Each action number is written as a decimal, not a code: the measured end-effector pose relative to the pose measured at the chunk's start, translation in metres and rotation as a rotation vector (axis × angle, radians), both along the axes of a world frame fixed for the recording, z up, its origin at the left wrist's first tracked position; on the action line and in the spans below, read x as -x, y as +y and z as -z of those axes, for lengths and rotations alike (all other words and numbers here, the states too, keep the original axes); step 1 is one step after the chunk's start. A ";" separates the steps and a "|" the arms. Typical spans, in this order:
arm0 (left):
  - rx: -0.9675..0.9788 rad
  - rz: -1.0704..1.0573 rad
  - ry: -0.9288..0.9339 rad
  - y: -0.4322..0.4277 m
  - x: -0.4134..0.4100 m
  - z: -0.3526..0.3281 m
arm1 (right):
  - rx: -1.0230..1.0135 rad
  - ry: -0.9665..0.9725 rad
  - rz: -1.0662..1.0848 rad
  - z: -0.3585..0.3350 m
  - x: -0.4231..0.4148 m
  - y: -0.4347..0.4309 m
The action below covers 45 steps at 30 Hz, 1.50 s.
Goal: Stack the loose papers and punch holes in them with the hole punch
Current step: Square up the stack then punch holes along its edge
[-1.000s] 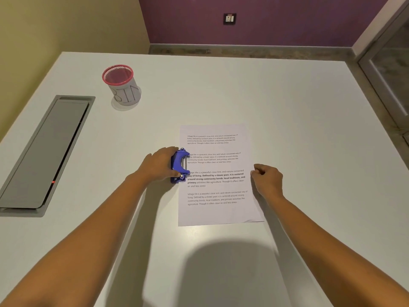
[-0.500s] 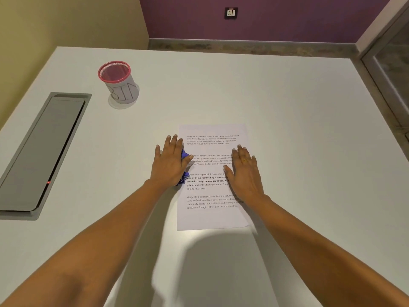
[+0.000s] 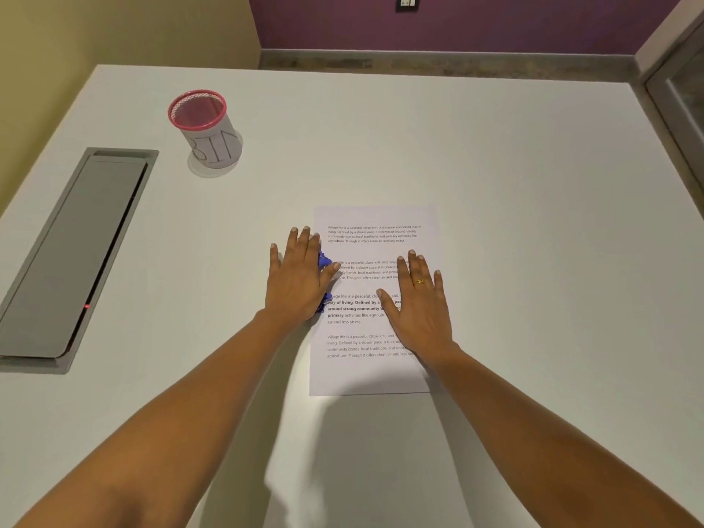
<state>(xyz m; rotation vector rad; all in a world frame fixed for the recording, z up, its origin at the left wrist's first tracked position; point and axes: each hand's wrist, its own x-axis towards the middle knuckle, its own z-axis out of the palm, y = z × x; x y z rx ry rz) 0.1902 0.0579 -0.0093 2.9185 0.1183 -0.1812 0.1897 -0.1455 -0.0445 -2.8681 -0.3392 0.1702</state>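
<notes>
A stack of printed white papers [image 3: 377, 219] lies squared up on the white table [image 3: 541, 261], short edge toward me. A blue hole punch [image 3: 324, 261] sits over the stack's left edge, mostly hidden. My left hand [image 3: 297, 278] lies flat on top of the punch, palm down with fingers spread. Only slivers of blue show beside its thumb. My right hand [image 3: 419, 302], wearing a ring, rests flat on the middle of the top sheet with fingers extended.
A pink-rimmed mesh pen cup [image 3: 205, 127] stands at the back left. A grey recessed cable hatch [image 3: 68, 253] with a small red light runs along the left side. The table's far edge meets yellow and purple walls.
A second ago my left hand gripped the punch from the side and my right fist sat at the paper's right edge. Both hands have since opened flat, the right one moving onto the sheet.
</notes>
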 end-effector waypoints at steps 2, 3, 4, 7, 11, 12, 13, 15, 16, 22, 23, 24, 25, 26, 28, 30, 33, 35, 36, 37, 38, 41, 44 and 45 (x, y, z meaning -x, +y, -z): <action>-0.034 -0.001 0.004 -0.001 0.000 -0.001 | -0.005 -0.018 0.002 0.000 0.001 0.000; -0.050 -0.002 0.005 -0.001 0.000 -0.002 | -0.009 -0.022 0.005 0.000 0.001 0.000; -0.058 -0.004 0.006 -0.001 -0.001 -0.004 | -0.014 -0.024 0.007 0.000 0.001 0.000; -0.017 -0.032 0.013 0.000 -0.008 -0.007 | -0.026 -0.018 0.009 0.000 0.001 0.000; 0.016 -0.037 -0.015 0.000 -0.021 -0.007 | -0.020 -0.016 0.011 0.000 0.001 0.000; 0.011 -0.028 -0.024 -0.001 -0.023 -0.006 | -0.017 -0.017 0.012 0.000 0.001 0.000; 0.009 -0.023 -0.030 -0.002 -0.024 -0.005 | -0.019 -0.016 0.012 0.000 0.001 0.000; 0.016 -0.029 -0.037 -0.003 -0.026 -0.002 | -0.033 -0.016 0.015 0.000 0.000 0.001; 0.017 -0.034 -0.044 -0.003 -0.026 -0.001 | -0.042 -0.019 0.017 0.000 0.000 0.001; 0.009 -0.042 -0.051 -0.003 -0.027 0.004 | -0.047 -0.038 0.024 0.000 0.001 0.003; 0.022 -0.048 -0.046 -0.002 -0.026 0.005 | -0.049 -0.045 0.024 0.001 0.001 0.003; 0.034 -0.051 -0.046 -0.002 -0.026 0.006 | -0.048 -0.055 0.025 0.001 0.002 0.003; 0.040 -0.050 -0.051 -0.001 -0.026 0.007 | -0.045 -0.065 0.027 0.001 0.002 0.003; 0.042 -0.047 -0.056 -0.001 -0.026 0.008 | -0.044 -0.074 0.028 0.001 0.002 0.003; 0.049 -0.049 -0.065 0.000 -0.026 0.010 | -0.046 -0.083 0.028 0.002 0.003 0.003; 0.070 -0.051 -0.075 0.001 -0.027 0.010 | -0.053 -0.094 0.033 0.002 0.003 0.004; 0.102 -0.040 -0.083 0.002 -0.027 0.011 | -0.056 -0.109 0.039 0.002 0.004 0.004; 0.116 -0.036 -0.088 0.002 -0.027 0.011 | -0.060 -0.121 0.041 0.002 0.005 0.004; 0.120 -0.038 -0.089 0.002 -0.027 0.012 | -0.060 -0.122 0.041 0.002 0.005 0.005; 0.121 -0.041 -0.090 0.002 -0.027 0.012 | -0.060 -0.121 0.040 0.001 0.004 0.004; 0.121 -0.042 -0.090 0.002 -0.027 0.012 | -0.060 -0.117 0.039 0.001 0.004 0.005; 0.138 -0.041 -0.084 0.002 -0.027 0.012 | -0.056 -0.116 0.036 0.001 0.004 0.004; 0.146 -0.041 -0.085 0.003 -0.027 0.012 | -0.047 -0.136 0.034 0.001 0.005 0.004; 0.144 -0.040 -0.086 0.003 -0.027 0.012 | -0.046 -0.146 0.035 0.002 0.005 0.004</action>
